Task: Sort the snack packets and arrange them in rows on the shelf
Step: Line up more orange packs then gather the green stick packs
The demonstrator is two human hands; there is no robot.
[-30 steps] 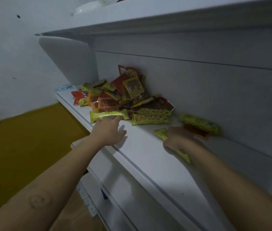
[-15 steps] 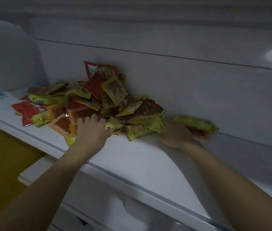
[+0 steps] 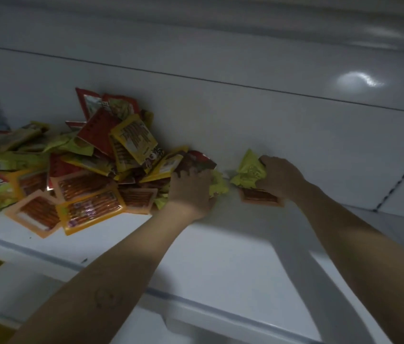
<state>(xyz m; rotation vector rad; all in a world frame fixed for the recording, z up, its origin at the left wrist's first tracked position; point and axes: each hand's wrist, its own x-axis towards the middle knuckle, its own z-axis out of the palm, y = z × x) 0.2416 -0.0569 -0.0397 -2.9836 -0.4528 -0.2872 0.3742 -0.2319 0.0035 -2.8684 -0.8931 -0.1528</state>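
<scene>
— What sits closest?

— Two bare forearms, reaching in over the front edge of the white shelf (image 3: 220, 256). The bare middle of the shelf lies under them.

— And the hands?

— Apart, both towards the back edge. The left hand (image 3: 191, 192) lies palm down at the right end of the heap of snack packets (image 3: 84, 170), its fingers bent over a dark red packet (image 3: 196, 161). A crumpled lime packet (image 3: 219, 186) pokes out from under it on the right. Whether the fingers have actually closed on anything, I cannot tell.

— The right one?

— The right hand (image 3: 280, 178) is clamped on a crumpled yellow-green packet (image 3: 249, 173), which stands up from its fingers close to the back panel (image 3: 282, 125). Just below the hand, an orange packet (image 3: 260, 197) lies flat on the shelf, partly covered by it.

— Where are the rest of the snacks?

— Unsorted, in that heap over the left half of the shelf. Flat orange windowed packets (image 3: 91, 209) lie along its front, nearest the shelf's front edge. Yellow-green packets are mixed in on the left. Further back a yellow packet (image 3: 135, 139) tilts on top — and behind it, red packets (image 3: 91, 103) lean against the back panel. A bright glare shows on that panel at the far right.
</scene>
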